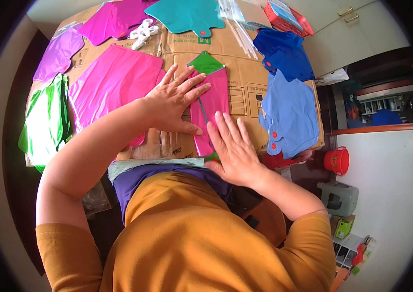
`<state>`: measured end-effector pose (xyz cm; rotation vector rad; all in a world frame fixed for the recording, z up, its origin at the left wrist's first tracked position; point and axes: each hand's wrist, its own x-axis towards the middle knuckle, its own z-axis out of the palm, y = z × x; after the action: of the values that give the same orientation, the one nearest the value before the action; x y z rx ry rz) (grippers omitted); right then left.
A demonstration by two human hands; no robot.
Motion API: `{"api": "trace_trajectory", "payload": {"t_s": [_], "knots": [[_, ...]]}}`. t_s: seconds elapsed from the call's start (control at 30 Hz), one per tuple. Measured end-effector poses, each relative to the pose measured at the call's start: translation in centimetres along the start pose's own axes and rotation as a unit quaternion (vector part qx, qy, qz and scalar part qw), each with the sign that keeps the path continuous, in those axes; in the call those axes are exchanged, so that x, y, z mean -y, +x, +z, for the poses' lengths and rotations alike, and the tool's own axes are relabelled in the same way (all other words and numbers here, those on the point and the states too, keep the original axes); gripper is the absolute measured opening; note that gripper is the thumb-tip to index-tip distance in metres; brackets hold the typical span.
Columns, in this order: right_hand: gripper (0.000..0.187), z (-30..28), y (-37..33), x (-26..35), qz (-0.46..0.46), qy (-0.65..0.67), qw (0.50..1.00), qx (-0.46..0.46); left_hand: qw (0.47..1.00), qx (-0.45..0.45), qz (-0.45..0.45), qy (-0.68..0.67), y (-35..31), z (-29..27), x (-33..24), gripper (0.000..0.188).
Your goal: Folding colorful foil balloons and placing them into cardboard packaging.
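Observation:
Right in front of me lies a narrow pink foil piece (217, 90), flat like an uninflated balloon, with a green foil tip (207, 63) at its far end and a bit of green at its near end. A thin dark strip runs along its middle. My left hand (175, 100) rests on its left edge, palm down with fingers spread. My right hand (235, 151) is on its lower right part, fingers stretched out and holding nothing. To the left, partly behind my left forearm, spreads a larger pink foil sheet (114, 87).
Cardboard (182, 48) covers the table. Purple (59, 53), magenta (114, 22), teal (187, 14), green (46, 121), dark blue (287, 53) and light blue foil pieces (291, 114) ring it. White ribbon rolls (144, 33), white sticks (239, 34) and a red basket (304, 23) stand at the back.

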<state>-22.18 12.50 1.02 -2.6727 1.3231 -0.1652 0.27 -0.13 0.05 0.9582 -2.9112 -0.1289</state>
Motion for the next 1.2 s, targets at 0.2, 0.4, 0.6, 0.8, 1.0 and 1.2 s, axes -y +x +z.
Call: {"api": "trace_trajectory", "payload": {"t_s": [0.2, 0.4, 0.6, 0.8, 1.0, 1.2], "knots": [[0.063, -3.1, -0.1, -4.1, -0.101, 0.168, 0.980, 0.019, 1.000, 0.015, -0.008, -0.001, 0.0, -0.1, 0.1, 0.110], [0.072, -1.0, 8.1, -10.8, -0.039, -0.011, 0.999, -0.016, 1.000, 0.021, -0.006, 0.003, 0.5, -0.2, 0.1, 0.110], [0.080, -0.6, 7.2, -9.0, -0.057, -0.077, 0.995, -0.013, 1.000, 0.019, -0.004, 0.000, 0.0, -0.1, 0.4, 0.111], [0.092, -1.1, -0.4, -1.5, -0.105, -0.039, 0.989, 0.093, 1.000, 0.005, 0.004, 0.002, 0.1, 0.1, 0.2, 0.111], [0.037, -3.8, -2.3, -3.8, -0.100, 0.308, 0.945, -0.047, 1.000, 0.003, 0.002, 0.003, -0.1, 0.1, 0.2, 0.112], [0.030, -5.3, 6.0, -8.2, 0.373, 0.635, 0.676, 0.022, 1.000, 0.004, 0.007, -0.002, 0.2, 0.2, 0.5, 0.111]]}}
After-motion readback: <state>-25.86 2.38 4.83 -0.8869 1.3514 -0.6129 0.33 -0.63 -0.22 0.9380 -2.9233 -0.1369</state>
